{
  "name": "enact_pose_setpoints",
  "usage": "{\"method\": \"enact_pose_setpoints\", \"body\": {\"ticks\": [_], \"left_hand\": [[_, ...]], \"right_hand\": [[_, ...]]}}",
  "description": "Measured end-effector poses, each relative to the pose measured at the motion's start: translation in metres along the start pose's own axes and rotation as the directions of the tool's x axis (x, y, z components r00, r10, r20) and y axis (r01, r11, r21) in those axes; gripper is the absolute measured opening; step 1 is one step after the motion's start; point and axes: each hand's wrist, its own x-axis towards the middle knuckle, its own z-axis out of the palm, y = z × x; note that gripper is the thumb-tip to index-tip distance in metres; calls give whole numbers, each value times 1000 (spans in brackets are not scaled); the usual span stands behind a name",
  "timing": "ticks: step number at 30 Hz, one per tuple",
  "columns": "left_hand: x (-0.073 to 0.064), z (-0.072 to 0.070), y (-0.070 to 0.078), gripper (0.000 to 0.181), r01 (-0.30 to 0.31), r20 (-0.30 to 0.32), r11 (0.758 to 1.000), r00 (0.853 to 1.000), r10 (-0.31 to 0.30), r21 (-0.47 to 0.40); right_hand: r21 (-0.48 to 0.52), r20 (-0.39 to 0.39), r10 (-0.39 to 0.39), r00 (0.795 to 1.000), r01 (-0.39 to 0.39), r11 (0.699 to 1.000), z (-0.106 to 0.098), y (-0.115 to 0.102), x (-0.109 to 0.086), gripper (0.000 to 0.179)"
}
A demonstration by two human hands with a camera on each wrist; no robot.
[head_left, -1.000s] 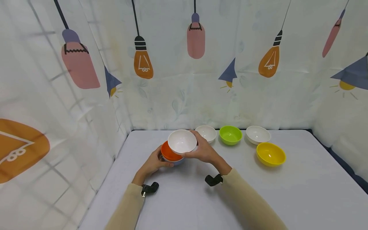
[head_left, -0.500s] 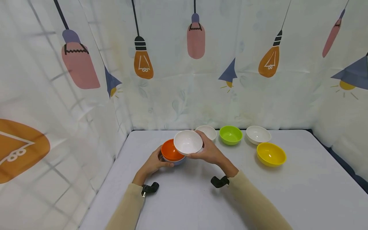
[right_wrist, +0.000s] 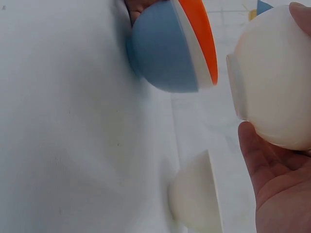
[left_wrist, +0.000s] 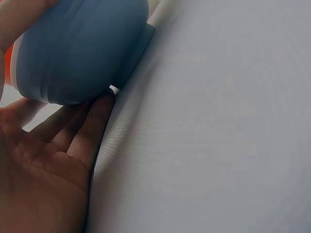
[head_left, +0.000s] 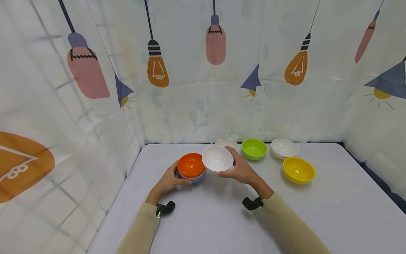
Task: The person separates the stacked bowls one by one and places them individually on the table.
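My left hand (head_left: 169, 179) grips a stack on the table: an orange bowl (head_left: 191, 164) nested inside a blue bowl (left_wrist: 82, 53). In the left wrist view the thumb and fingers wrap the blue bowl's side, its foot on the cloth. A white bowl (head_left: 217, 158) is held off the table by my right hand (head_left: 239, 170), just right of the stack. Fingers and thumb span this bowl's outer wall in the right wrist view, where a gap separates it from the orange rim. Its inside looks bare in the head view.
Along the far edge stand a second white bowl (head_left: 227, 143), a green bowl (head_left: 254, 149) and another white bowl (head_left: 284, 148). A yellow bowl (head_left: 299, 170) sits nearer, to the right. Behind the white-covered table (head_left: 203, 225) hangs a printed curtain (head_left: 190, 116).
My right hand has carried the white bowl rightward and slightly down, away from over the stack. More of the orange bowl now shows. The left hand has stayed put.
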Motion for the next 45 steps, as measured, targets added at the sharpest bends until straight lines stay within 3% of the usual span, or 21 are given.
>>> {"method": "enact_pose_setpoints", "body": {"ticks": [15, 45], "left_hand": [[1, 0, -1, 101, -6, 7, 1000, 1000, 6, -19], [-1, -1, 2, 100, -15, 22, 999, 1000, 16, -28]], "right_hand": [[-27, -27, 3, 1000, -4, 1000, -20, 14, -18, 101], [-126, -89, 161, 983, -171, 977, -64, 56, -56, 107]]}}
